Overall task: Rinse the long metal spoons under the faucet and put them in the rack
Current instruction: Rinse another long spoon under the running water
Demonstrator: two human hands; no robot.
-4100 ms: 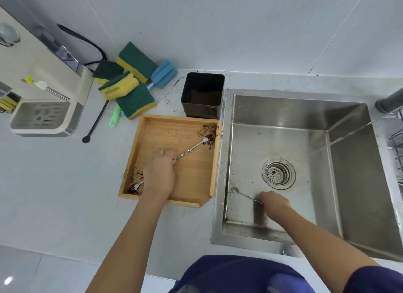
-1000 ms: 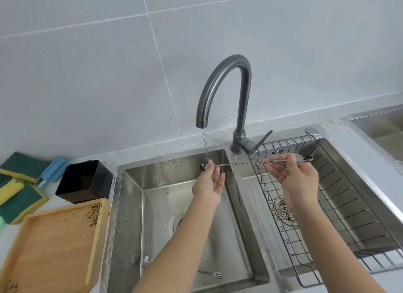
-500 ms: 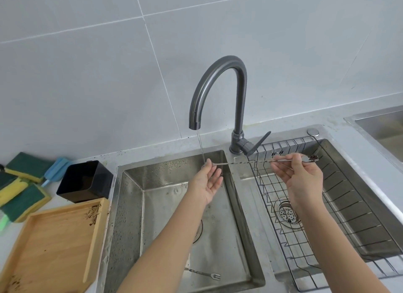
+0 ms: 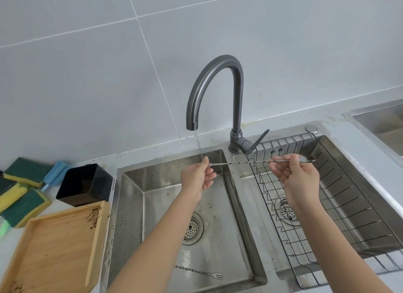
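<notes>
Long thin metal spoon [image 4: 239, 162] with twisted stem, dirt-flecked end, held level under curved grey faucet [image 4: 218, 79] trickle, left hand [image 4: 197, 179] and right hand [image 4: 298, 177] pinching opposite ends

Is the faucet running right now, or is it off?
On. A thin stream of water falls from the faucet spout onto the left hand, which holds one end of the long spoon over the left basin.

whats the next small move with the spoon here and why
Probably slide the spoon leftward so its dirty fork end, held by the right hand over the rack, reaches the water stream; only the left hand end sits there.
</notes>
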